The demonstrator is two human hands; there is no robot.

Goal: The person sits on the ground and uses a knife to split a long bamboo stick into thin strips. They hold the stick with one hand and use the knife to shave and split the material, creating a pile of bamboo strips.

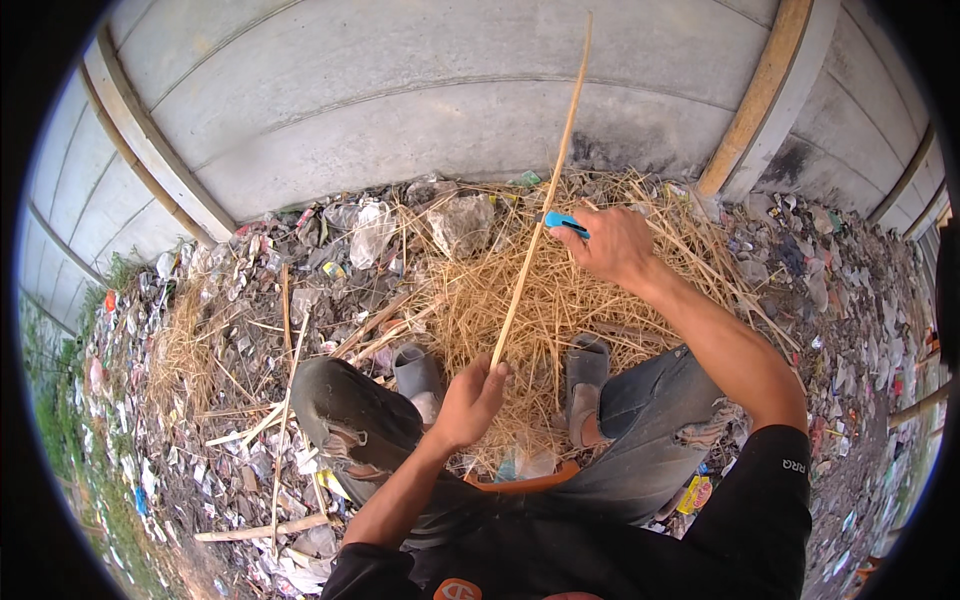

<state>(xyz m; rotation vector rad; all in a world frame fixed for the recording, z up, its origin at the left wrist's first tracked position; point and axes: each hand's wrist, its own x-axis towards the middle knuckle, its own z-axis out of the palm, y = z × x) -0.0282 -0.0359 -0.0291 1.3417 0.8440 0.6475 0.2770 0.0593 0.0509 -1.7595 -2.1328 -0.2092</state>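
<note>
My left hand (470, 398) grips the lower end of a long thin bamboo strip (545, 195) that rises up and to the right toward the wall. My right hand (612, 245) is farther out, closed on a knife with a blue handle (562, 221) held against the strip about midway along it. Under both hands lies a pile of pale straw-like shavings (540, 300). My knees in torn jeans and my feet in grey sandals (418, 373) frame the pile.
A grey concrete wall (400, 100) with wooden posts (760, 90) stands just ahead. Litter, plastic scraps and loose bamboo slats (262, 528) cover the ground on both sides. Grass grows at the far left.
</note>
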